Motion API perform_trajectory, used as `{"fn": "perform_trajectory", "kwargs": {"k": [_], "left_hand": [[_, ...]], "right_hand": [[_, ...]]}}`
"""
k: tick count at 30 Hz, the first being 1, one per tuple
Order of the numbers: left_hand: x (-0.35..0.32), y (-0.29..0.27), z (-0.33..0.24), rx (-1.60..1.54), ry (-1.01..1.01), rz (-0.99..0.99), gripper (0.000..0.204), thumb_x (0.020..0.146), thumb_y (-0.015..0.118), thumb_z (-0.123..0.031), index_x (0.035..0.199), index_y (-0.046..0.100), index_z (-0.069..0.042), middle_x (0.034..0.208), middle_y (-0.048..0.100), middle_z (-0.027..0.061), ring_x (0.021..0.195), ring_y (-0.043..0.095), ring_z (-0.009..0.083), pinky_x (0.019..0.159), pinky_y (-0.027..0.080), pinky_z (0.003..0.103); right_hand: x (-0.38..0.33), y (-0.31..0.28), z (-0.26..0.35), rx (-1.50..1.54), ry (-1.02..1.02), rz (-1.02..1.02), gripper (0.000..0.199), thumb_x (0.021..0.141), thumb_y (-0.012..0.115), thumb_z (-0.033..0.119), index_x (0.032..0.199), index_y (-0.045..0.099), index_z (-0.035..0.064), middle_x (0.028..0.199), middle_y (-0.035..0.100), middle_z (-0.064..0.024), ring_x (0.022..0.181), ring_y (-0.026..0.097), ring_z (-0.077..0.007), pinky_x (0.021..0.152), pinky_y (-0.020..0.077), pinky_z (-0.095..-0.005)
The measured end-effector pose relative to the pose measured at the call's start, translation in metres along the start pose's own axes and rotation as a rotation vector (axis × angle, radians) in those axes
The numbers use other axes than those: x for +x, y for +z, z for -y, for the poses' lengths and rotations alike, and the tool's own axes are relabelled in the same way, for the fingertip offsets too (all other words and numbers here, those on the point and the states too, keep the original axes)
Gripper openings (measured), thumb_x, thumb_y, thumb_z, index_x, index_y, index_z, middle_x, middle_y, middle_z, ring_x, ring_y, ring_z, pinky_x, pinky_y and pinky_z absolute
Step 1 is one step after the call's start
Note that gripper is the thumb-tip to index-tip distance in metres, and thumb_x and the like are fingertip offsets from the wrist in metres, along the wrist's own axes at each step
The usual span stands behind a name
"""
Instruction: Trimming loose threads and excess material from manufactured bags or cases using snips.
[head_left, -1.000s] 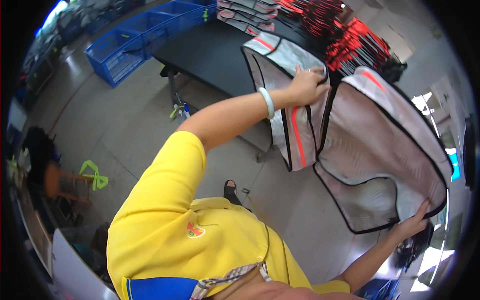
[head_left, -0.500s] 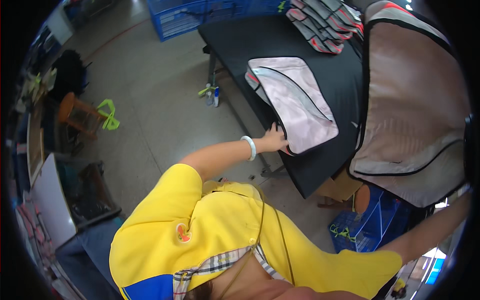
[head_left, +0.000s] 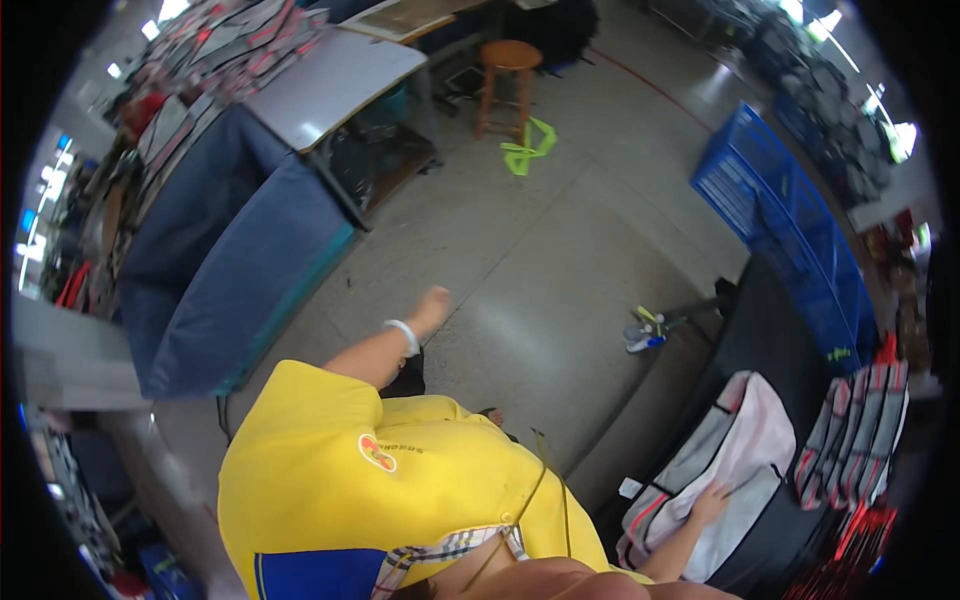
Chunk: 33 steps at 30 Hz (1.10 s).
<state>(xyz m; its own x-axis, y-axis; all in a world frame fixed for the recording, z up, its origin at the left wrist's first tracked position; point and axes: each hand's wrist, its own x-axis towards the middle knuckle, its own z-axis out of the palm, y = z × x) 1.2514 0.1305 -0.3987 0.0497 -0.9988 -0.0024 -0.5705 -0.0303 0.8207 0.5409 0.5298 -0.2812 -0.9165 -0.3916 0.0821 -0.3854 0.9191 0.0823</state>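
A pale pink-and-grey fabric bag [head_left: 752, 430] with dark trim and red stripes lies on the black table [head_left: 765, 320] at the lower right. My right hand [head_left: 711, 503] rests on its upper face beside the dark slit, fingers stretched out over the cloth. Out over the floor, away from the bag, hangs my left hand [head_left: 432, 308], a pale bangle [head_left: 404, 337] on its wrist. Its fingers are smeared, and I see no object in it.
Striped grey bags [head_left: 850, 435] are stacked farther along the table. Blue crates [head_left: 790, 220] stand beyond it. Bottles [head_left: 645, 330] are by the table's end. Ahead are a wooden stool [head_left: 510, 58] and a white-topped table [head_left: 340, 75]; a large dark-blue fabric-sided bin [head_left: 260, 270] stands left.
My view has turned left. My left hand has come off the bag and swung over the floor. My right hand is now on the bag; the large bag at the right has left view.
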Motion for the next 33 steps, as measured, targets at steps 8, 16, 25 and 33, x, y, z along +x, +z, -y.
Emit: {"fn": "perform_trajectory", "kwargs": {"k": [8,16,25,33], "left_hand": [[-0.070,-0.432,0.387,0.764,-0.582,-0.038,0.027,0.081,0.057,-0.025,0.088,0.073,-0.005,0.098,0.068,0.0201,0.091,0.066,0.0369,0.078,0.052,0.048],[-0.144,-0.552,0.499,-0.695,-1.086,-0.633,0.020,0.086,0.055,-0.020,0.088,0.071,-0.009,0.078,0.068,0.0068,0.073,0.064,0.0186,0.065,0.048,0.033],[-0.021,-0.827,0.586,0.018,-0.505,-0.950,0.015,0.092,0.058,-0.017,0.097,0.067,-0.005,0.092,0.070,0.0103,0.089,0.067,0.0249,0.079,0.050,0.032],[0.165,-0.977,0.760,0.298,-0.784,-0.905,0.017,0.092,0.058,-0.025,0.096,0.068,-0.012,0.100,0.069,0.0082,0.099,0.063,0.0284,0.094,0.041,0.048]], "right_hand": [[-0.110,-0.127,0.167,0.255,-0.214,-0.424,0.046,0.087,0.055,0.018,0.123,0.052,-0.0121,0.116,0.059,-0.0309,0.108,0.056,-0.0456,0.096,0.0444,-0.0443],[-0.427,-0.147,0.639,0.720,-0.950,0.392,0.037,0.085,0.064,0.016,0.116,0.063,-0.0029,0.111,0.067,-0.0185,0.104,0.064,-0.0262,0.091,0.0483,-0.0353],[-0.801,-0.187,1.104,0.240,-1.826,0.592,0.033,0.089,0.063,0.023,0.115,0.063,0.0021,0.099,0.070,-0.0172,0.091,0.067,-0.0263,0.080,0.0508,-0.0354],[-1.232,-0.165,1.517,0.189,-1.827,1.411,0.029,0.094,0.056,0.022,0.116,0.061,0.0027,0.100,0.070,-0.0075,0.088,0.066,-0.0139,0.072,0.0497,-0.0267]]}}
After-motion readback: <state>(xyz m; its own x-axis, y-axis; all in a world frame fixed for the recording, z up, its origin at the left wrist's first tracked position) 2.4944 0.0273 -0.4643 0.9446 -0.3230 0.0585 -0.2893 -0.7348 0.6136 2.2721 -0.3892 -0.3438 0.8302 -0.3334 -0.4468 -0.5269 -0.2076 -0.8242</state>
